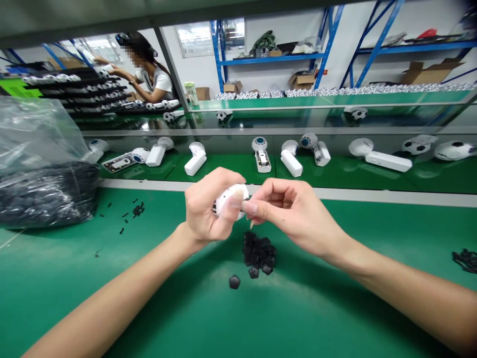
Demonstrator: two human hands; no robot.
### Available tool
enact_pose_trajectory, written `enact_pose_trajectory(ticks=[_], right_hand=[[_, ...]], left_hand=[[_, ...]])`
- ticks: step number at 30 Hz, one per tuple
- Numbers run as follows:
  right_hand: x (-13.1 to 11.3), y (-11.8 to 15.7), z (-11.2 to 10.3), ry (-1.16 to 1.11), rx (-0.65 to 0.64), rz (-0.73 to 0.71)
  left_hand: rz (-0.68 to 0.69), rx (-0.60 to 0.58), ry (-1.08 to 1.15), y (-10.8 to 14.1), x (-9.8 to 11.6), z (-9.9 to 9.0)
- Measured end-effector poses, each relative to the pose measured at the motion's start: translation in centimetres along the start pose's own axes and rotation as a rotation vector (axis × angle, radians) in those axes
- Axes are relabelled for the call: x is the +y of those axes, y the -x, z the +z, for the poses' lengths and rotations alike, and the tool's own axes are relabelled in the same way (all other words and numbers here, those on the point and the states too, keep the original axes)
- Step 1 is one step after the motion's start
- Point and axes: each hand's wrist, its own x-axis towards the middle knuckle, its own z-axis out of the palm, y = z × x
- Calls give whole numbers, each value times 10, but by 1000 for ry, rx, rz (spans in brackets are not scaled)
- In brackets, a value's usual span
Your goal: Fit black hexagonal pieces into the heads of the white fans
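Housing, white plastic [233,193], long axis roughly horizontal, clenched in left hand [204,204]; fingers [263,191] of right hand [294,214] pinched against its right end, above black pentagonal pieces [259,253].

And look at this pair: the left hand [210,206] and right hand [288,214] are bare, slim-fingered, nails cut short, with smooth bare forearms, the left forearm [112,293] and right forearm [406,293], running right out of the frame!
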Motion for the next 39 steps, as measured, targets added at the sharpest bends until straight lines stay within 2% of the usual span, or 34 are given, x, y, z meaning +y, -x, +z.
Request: enact_pose_trajectory(ticks=[3,8,14,17,20,22,25,27,31,35,39], right_hand=[[-3,1,-3,26,-14,16],[-10,1,-11,37,-83,57],[-18,0,-21,84,-233,76],[-18,-3,-25,177,-172,77],[-14,-7,-29,265,-54,-35],[-10,-9,-31,273,-147,-42],[-6,-9,-32,279,-357,95],[-5,-8,-30,287,-368,175],[-4,-5,-24,222,-378,225],[-1,-4,-19,24,-465,130],[4,-3,-13,-128,-448,71]], left_hand=[[5,-49,13,-3,0,-1],[-62,-85,30,-9,0,-1],[56,-31,54,-10,-6,-3],[25,-5,51,-8,-5,-2],[-13,-11,84,-7,-2,1],[-24,-32,134,-6,1,3],[-63,-52,184,-4,3,6],[-78,-51,194,-3,3,9],[-18,-51,223,0,6,14],[-3,-55,231,0,13,14],[-28,-12,225,-3,20,11]])
